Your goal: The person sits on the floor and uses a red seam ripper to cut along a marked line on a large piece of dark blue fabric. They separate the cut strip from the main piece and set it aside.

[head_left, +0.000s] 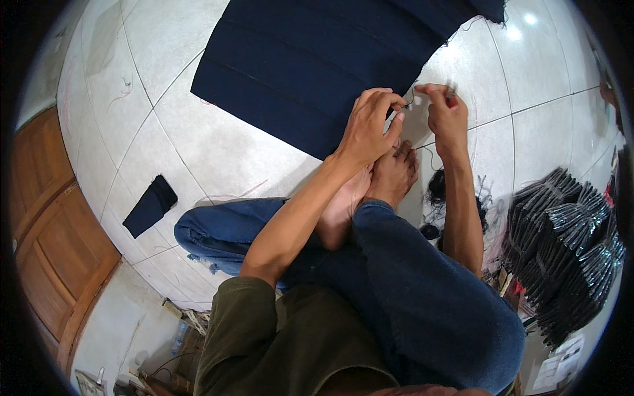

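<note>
A large dark blue cloth [297,72] with several parallel seams lies on the floor ahead of me, its right edge frayed. My left hand [371,125] is at the near right edge of this cloth, fingers curled closed over it; exactly what sits at the fingertips is partly hidden. Just to the right, my right hand [449,115] is raised a little, thumb and forefinger pinched together. A thin dark thread [411,98] runs in the narrow gap between the two hands. My bare feet [393,175] are directly below them.
Black thread scraps [437,188] lie by my right forearm. Farther right stands a big pile of bundled black strips [561,251] with a shiny surface. A small folded dark cloth [150,206] rests on the tiles at left, near a wooden door [59,244].
</note>
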{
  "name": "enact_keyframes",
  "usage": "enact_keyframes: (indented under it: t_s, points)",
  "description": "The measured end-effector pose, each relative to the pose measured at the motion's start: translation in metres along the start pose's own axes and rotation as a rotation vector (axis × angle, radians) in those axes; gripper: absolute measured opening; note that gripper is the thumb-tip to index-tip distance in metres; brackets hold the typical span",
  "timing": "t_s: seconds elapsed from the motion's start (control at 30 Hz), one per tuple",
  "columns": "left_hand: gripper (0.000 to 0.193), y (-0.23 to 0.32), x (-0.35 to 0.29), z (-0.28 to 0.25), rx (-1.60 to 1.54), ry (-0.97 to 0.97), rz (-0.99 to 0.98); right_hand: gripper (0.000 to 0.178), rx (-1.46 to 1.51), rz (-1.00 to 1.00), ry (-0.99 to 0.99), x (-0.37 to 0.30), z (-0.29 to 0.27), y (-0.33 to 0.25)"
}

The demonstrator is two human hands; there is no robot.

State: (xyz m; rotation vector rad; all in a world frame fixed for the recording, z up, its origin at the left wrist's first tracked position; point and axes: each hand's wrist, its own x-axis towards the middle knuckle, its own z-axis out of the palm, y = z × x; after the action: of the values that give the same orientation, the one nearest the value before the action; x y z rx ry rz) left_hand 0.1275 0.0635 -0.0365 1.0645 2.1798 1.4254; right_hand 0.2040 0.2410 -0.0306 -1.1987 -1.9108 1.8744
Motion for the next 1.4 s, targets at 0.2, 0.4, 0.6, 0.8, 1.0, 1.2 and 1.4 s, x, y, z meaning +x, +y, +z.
enact_keyframes:
  t_s: [0.2, 0.4, 0.6, 0.8, 1.0, 1.2, 1.4]
  points:
    - [0.033, 0.018, 0.020, 0.009, 0.124, 0.147, -0.121, 0.029, -0.351, -0.102, 0.158, -0.009, -0.013, -0.003]
    - [0.037, 0.002, 0.019, 0.014, 0.009, 0.235, -0.153, 0.025, -0.814, -0.226, 0.134, -0.016, 0.017, -0.004]
    - [0.032, 0.013, 0.027, -0.001, 0.082, 0.054, -0.294, 0.018, 0.116, 0.117, -0.028, -0.021, 0.007, -0.005]
    - [0.039, 0.030, 0.045, -0.003, 0.109, -0.202, -0.386, 0.030, 0.799, 0.266, -0.059, -0.039, -0.001, -0.005]
    - [0.042, 0.029, 0.066, -0.005, -0.034, -0.337, -0.612, 0.038, 0.696, 0.278, -0.057, -0.039, 0.002, -0.006]
    - [0.042, 0.030, 0.059, -0.002, -0.018, -0.314, -0.581, 0.030, 0.425, 0.366, -0.101, -0.038, -0.005, -0.013]
    - [0.038, 0.028, 0.055, -0.013, -0.196, -0.306, -0.560, 0.037, -0.445, -0.207, 0.111, -0.036, -0.008, -0.015]
